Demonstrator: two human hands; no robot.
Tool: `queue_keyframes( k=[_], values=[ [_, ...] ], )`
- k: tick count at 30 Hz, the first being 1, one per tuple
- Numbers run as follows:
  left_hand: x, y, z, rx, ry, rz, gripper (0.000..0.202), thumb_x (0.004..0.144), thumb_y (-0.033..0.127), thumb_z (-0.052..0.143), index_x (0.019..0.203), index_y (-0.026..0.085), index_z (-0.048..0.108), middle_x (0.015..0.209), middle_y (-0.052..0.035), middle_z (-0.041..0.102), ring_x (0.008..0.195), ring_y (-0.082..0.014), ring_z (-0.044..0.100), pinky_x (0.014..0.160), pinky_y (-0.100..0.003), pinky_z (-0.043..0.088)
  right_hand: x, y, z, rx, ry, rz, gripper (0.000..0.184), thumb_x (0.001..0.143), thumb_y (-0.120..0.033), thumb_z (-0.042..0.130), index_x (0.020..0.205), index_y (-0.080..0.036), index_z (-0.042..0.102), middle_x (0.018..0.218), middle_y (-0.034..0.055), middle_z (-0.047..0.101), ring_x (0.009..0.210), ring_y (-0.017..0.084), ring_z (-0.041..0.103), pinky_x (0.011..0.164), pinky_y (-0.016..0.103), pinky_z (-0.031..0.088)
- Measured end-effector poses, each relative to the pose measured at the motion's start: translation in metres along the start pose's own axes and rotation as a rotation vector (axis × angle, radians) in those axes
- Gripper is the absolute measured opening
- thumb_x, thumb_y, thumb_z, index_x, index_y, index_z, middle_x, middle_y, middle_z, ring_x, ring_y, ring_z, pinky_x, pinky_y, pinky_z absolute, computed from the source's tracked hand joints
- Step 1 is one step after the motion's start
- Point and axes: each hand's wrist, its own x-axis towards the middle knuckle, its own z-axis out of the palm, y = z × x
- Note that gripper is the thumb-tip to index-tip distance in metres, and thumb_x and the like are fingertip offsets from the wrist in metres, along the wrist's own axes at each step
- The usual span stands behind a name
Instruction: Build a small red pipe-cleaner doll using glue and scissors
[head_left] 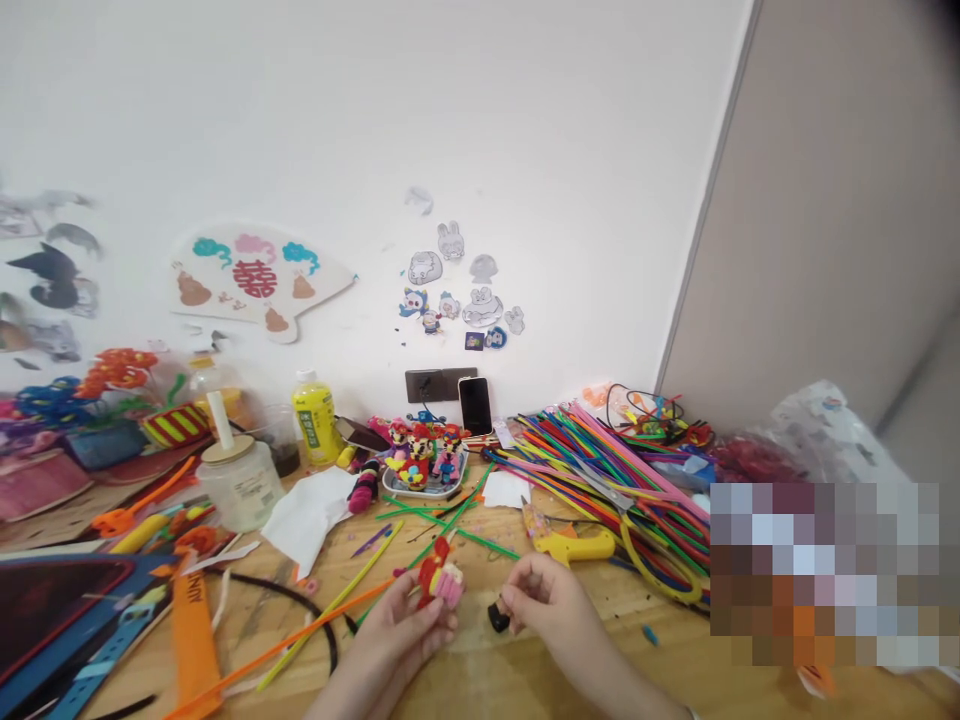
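My left hand point(416, 615) is closed around a small fuzzy figure point(441, 578) in red, yellow and pink, held above the wooden table. To its right, my right hand point(546, 600) pinches a small black piece point(497, 618) between thumb and fingertips; its exact kind is too small to make out. The figure and the black piece are apart. Beyond my hands, several similar colourful figures point(421, 455) stand in a white tray point(424, 490). A yellow glue gun point(577, 545) lies just past my right hand.
Bundled pipe cleaners point(592, 450) and yellow-handled scissors point(656, 560) lie at the right. A phone point(474, 405) leans on the wall. A yellow bottle point(315, 420), a glass jar point(238, 485), white paper point(307, 515) and an orange strip point(193, 630) occupy the left. Part of the right is pixelated.
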Motion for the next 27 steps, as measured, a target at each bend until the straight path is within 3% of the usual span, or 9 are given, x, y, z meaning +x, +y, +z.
queue_keyframes(
  k=[5, 9, 11, 16, 21, 27],
  values=[
    [0.001, -0.006, -0.003, 0.018, 0.050, 0.035, 0.050, 0.048, 0.021, 0.085, 0.090, 0.017, 0.060, 0.068, -0.0021, 0.069, 0.054, -0.0121, 0.062, 0.055, -0.023, 0.046, 0.000, -0.002, -0.003, -0.045, -0.005, -0.037, 0.029, 0.063, -0.030, 0.065, 0.088, -0.015, 0.060, 0.057, -0.0026, 0.059, 0.054, 0.013, 0.054, 0.054, 0.024, 0.043],
    [-0.009, 0.002, 0.005, 0.006, 0.089, -0.014, 0.063, 0.047, 0.022, 0.085, 0.101, 0.018, 0.053, 0.075, -0.0064, 0.072, 0.068, -0.0223, 0.068, 0.068, -0.033, 0.050, -0.001, -0.002, -0.006, -0.194, -0.038, -0.055, 0.022, 0.069, -0.028, 0.056, 0.082, -0.013, 0.067, 0.067, 0.0038, 0.065, 0.064, 0.016, 0.059, 0.062, 0.027, 0.045],
    [-0.013, 0.006, 0.008, -0.023, 0.106, -0.046, 0.064, 0.048, 0.022, 0.085, 0.103, 0.018, 0.051, 0.079, -0.0073, 0.072, 0.069, -0.0218, 0.068, 0.070, -0.033, 0.050, -0.003, 0.001, -0.004, -0.314, -0.085, -0.067, 0.018, 0.068, -0.020, 0.054, 0.078, -0.015, 0.069, 0.068, 0.0036, 0.066, 0.065, 0.016, 0.059, 0.062, 0.026, 0.045],
    [-0.009, 0.006, 0.005, -0.049, 0.044, -0.018, 0.049, 0.053, 0.020, 0.082, 0.093, 0.020, 0.053, 0.071, -0.0010, 0.069, 0.059, -0.0122, 0.063, 0.063, -0.025, 0.047, -0.013, 0.010, 0.007, -0.691, -0.290, -0.037, 0.022, 0.062, -0.006, 0.056, 0.071, -0.019, 0.071, 0.066, 0.0012, 0.068, 0.060, 0.015, 0.059, 0.056, 0.021, 0.043],
    [-0.006, 0.005, -0.002, -0.109, -0.060, -0.060, 0.037, 0.064, 0.016, 0.075, 0.092, 0.022, 0.053, 0.069, 0.0005, 0.066, 0.058, -0.0093, 0.059, 0.059, -0.021, 0.042, -0.018, 0.017, 0.013, -0.968, -0.406, -0.280, 0.019, 0.064, -0.007, 0.061, 0.074, -0.020, 0.071, 0.076, 0.0032, 0.069, 0.074, 0.017, 0.060, 0.067, 0.022, 0.043],
    [-0.004, 0.007, -0.004, -0.266, -0.172, -0.142, 0.024, 0.064, 0.010, 0.068, 0.086, 0.017, 0.060, 0.065, -0.0012, 0.064, 0.056, -0.0087, 0.056, 0.057, -0.020, 0.041, -0.020, 0.018, 0.013, -1.030, -0.439, -0.296, 0.019, 0.064, -0.007, 0.062, 0.076, -0.019, 0.071, 0.074, 0.0035, 0.069, 0.072, 0.016, 0.059, 0.064, 0.021, 0.042]
  ],
)
